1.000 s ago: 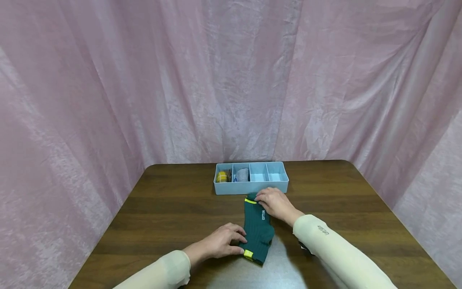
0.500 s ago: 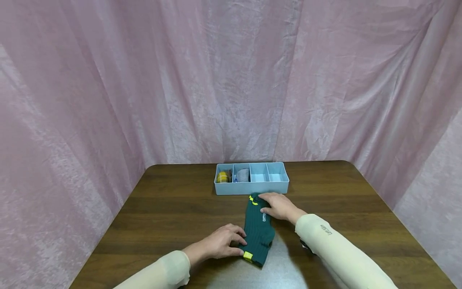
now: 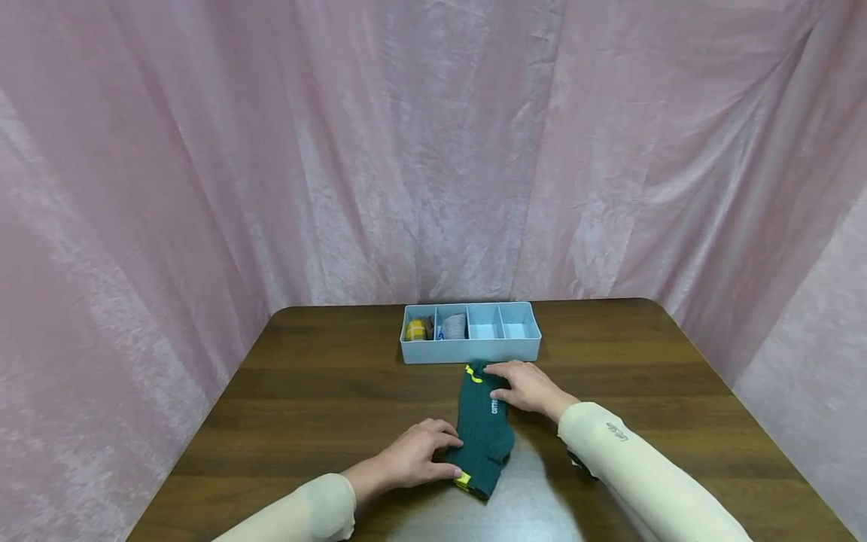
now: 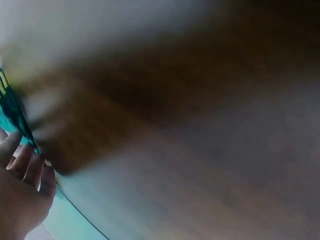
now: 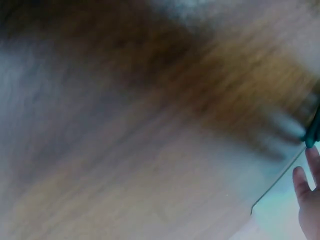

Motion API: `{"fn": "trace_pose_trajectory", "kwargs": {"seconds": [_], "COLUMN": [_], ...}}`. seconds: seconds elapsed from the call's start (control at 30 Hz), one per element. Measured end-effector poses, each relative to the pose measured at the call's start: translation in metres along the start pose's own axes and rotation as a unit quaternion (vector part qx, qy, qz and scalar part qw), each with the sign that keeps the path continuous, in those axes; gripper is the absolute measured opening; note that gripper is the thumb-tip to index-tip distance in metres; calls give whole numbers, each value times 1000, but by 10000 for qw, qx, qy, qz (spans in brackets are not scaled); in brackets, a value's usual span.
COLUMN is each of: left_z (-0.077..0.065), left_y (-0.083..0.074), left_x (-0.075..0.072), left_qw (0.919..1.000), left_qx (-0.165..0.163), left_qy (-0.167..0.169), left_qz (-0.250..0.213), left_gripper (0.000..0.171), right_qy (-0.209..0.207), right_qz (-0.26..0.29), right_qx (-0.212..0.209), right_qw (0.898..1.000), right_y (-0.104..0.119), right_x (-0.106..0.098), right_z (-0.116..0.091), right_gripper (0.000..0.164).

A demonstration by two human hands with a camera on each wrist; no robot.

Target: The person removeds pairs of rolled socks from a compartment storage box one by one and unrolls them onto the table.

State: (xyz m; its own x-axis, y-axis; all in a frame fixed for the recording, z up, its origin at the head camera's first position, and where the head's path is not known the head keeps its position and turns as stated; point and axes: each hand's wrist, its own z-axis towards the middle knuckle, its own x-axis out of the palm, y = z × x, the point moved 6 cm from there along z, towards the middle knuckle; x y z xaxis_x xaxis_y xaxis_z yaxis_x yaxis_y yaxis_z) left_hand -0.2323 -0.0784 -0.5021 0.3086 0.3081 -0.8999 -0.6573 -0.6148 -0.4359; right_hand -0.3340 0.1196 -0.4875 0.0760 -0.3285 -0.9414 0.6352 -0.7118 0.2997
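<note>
A dark green ribbed sock [image 3: 482,433] with white "COTTON" lettering and bright yellow trim lies flat on the wooden table, its toe pointing away. Whether a second sock lies under it, I cannot tell. The left hand [image 3: 418,453] rests at the sock's lower left edge, with its thumb by the yellow patch and its fingers loosely bent. At the toe end, the right hand [image 3: 530,385] touches the upper right edge with extended fingers and the thumb beside the lettering. Both wrist views are blurred; the left one shows green fabric [image 4: 12,107] at the fingertips.
Just beyond the sock's toe stands a light blue divided box [image 3: 472,351]. Its leftmost compartment holds a yellow-and-white checked roll [image 3: 416,330] and something brown; beside that is a grey rolled item [image 3: 454,327]. A pink curtain [image 3: 433,150] hangs behind the table.
The right hand has lifted its fingers off the toe's top and slid slightly right. The yellow toe trim has gone from straight to rumpled. The cuff end has shifted slightly left.
</note>
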Motion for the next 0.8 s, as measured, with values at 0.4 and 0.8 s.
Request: {"fn": "trace_pose_trajectory", "kwargs": {"seconds": [0.4, 0.8], "left_z": [-6, -8], "left_y": [3, 32], "left_x": [-5, -23], "left_qw": [9984, 9984], "left_qx": [229, -363], "left_qy": [31, 49], "left_qz": [520, 433], "left_gripper": [47, 39], "right_qy": [10, -553], "right_qz": [-386, -721], "right_qx": [41, 435], "right_qw": [9992, 9949], "right_y": [-8, -8], "right_x": [-6, -14], "right_z": [-27, -72], "right_gripper": [43, 38]}}
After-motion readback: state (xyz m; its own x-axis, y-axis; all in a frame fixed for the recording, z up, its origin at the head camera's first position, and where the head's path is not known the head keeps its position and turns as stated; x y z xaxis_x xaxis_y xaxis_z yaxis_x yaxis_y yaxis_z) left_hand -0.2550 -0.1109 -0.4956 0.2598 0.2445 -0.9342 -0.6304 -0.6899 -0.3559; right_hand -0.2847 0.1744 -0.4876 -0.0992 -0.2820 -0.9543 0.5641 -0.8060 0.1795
